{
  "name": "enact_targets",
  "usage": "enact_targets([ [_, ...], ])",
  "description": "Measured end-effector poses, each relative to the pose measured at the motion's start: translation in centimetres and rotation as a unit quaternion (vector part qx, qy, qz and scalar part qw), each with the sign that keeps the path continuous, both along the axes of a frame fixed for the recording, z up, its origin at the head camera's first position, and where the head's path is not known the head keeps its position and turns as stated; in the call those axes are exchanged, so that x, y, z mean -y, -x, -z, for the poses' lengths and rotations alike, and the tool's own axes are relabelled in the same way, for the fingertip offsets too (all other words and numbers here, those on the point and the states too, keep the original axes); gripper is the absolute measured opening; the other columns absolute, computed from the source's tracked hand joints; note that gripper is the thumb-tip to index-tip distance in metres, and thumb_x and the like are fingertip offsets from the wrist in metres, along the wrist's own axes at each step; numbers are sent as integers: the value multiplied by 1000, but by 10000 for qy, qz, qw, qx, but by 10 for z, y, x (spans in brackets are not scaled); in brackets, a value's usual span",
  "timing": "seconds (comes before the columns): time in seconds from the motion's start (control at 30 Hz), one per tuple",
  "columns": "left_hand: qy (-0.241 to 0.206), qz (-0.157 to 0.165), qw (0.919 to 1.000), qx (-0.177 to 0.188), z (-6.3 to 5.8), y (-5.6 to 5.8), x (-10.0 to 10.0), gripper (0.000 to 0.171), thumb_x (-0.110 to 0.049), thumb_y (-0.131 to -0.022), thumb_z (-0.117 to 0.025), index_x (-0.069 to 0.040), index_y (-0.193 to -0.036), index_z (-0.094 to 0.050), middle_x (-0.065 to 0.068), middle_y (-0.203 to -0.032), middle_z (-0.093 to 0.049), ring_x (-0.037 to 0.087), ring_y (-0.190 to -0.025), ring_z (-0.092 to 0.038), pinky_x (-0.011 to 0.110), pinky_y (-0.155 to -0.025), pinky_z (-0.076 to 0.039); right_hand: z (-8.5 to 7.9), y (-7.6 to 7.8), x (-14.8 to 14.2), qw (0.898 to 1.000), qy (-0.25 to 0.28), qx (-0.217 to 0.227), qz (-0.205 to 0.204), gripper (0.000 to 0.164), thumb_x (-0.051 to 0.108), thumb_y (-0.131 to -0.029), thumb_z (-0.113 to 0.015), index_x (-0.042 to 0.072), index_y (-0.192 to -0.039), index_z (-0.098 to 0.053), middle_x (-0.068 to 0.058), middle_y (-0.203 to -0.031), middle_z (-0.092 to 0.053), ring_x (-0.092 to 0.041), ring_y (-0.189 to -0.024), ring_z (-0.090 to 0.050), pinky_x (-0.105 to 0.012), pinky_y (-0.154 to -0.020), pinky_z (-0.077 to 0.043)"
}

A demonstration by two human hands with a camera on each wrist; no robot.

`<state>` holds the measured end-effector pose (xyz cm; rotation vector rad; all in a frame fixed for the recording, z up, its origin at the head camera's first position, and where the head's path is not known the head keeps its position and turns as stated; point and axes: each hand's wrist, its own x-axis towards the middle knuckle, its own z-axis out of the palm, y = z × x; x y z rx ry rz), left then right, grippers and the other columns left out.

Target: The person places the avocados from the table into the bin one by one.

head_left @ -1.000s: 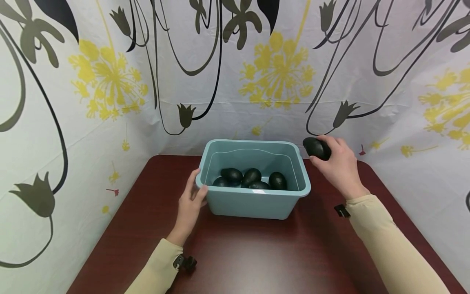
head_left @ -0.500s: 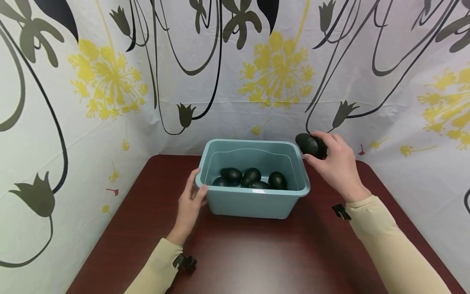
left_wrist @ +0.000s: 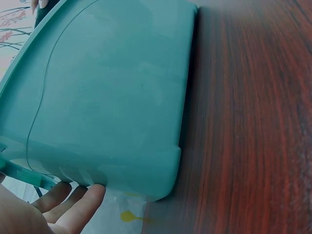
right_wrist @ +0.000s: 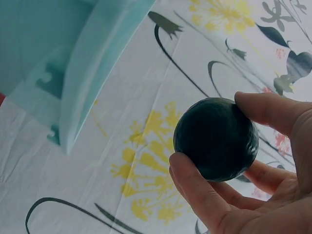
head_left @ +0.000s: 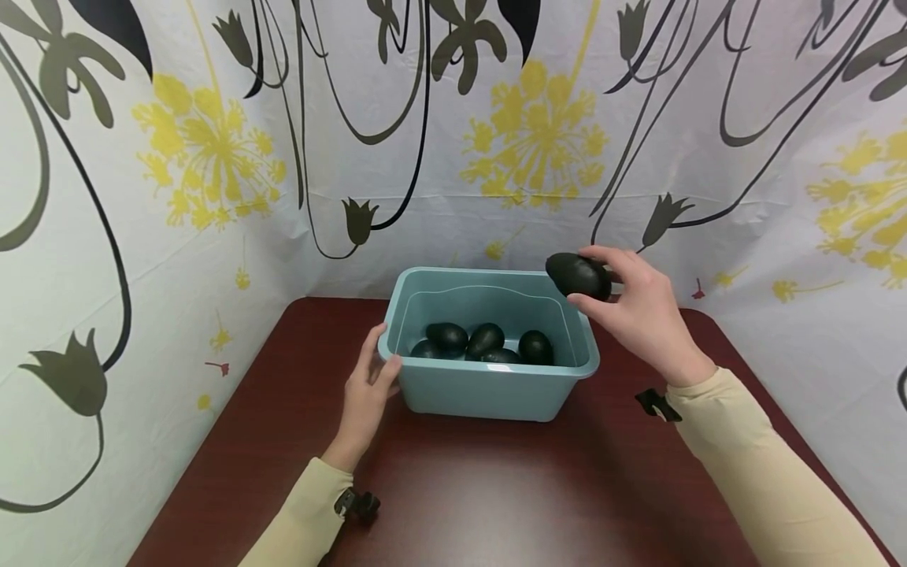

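Note:
In the head view my right hand [head_left: 641, 311] holds an avocado [head_left: 577, 276] up over the back right corner of a light blue plastic bin [head_left: 489, 394]. The right wrist view shows the thumb and fingers pinching the avocado [right_wrist: 217, 139] from opposite sides. My left hand [head_left: 366, 394] grips the bin's front left corner, thumb at the front rim. Close up in the left wrist view, its fingers [left_wrist: 83, 209] bear on the outer wall just under the rim. Inside the bin several dark green avocados [head_left: 485, 342] lie together, some partly hidden by the front wall.
The bin stands on a dark reddish-brown table [head_left: 468, 504] toward its far edge. A white cloth [head_left: 439, 157] with grey and yellow flower prints hangs behind and along both sides. Each sleeve cuff carries a small black camera [head_left: 357, 505].
My right hand has carried the avocado leftward and slightly up, from beside the bin to over its back right corner. The left hand and the bin have stayed put.

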<state>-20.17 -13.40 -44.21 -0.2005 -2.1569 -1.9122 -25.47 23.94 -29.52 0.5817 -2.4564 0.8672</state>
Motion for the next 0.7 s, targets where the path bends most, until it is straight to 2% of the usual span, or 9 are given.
enact_targets([
  [0.47,-2,12,10000,-23,-1,0,0,61,-37,-102,-61,-33,-156,-33,12,-153,-42,32,-130,-53,60,-91,-50,-12,-1,21,9963,-27,338,-792,60,31,-85,-83,29,-139,-58,6,-130,-56,-13,-108,-61,-29,-83,-57],
  [0.7,8,12,10000,-37,0,-1,1,61,-36,-102,-61,-32,-156,-33,12,-153,-43,31,-128,-55,59,-91,-51,-16,0,38,9907,-106,730,-1141,58,37,-84,-83,37,-136,-58,12,-128,-56,-11,-103,-60,-33,-82,-57],
])
